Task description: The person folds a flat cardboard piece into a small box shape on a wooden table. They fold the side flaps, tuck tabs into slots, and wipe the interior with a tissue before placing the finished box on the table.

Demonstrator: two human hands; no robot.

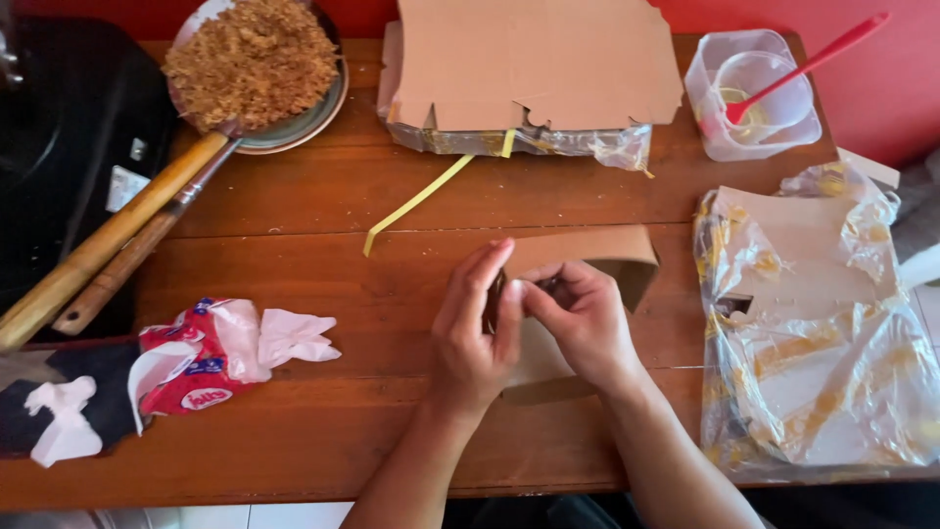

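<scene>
Left hand (pixel 475 328): fingers pressed together, pinching the brown cardboard piece (pixel 587 257).
Right hand (pixel 580 318): fingers curled, gripping the same piece.
Plastic container (pixel 749 93): two o'clock.

You are holding a plain brown cardboard box (pixel 587 257). Under it, the table (pixel 294 211) is a warm red-brown with dark lines in the wood. At 12 o'clock lies a stack of the same brown cardboard (pixel 534 64), and a thin yellow strip (pixel 416 201) trails out from under it. At 11 o'clock a grey plate (pixel 308 122) is full of golden-brown crumbs (pixel 253 61), and next to it are two tan wooden handles (pixel 108 245). At 1 o'clock a see-through tub (pixel 720 132) has a red spoon (pixel 808 64) in it. At 3 o'clock clear plastic (pixel 813 338) has yellow-orange smears. At 9 o'clock you see a red and white packet (pixel 186 377) with white tissue (pixel 294 336).
</scene>
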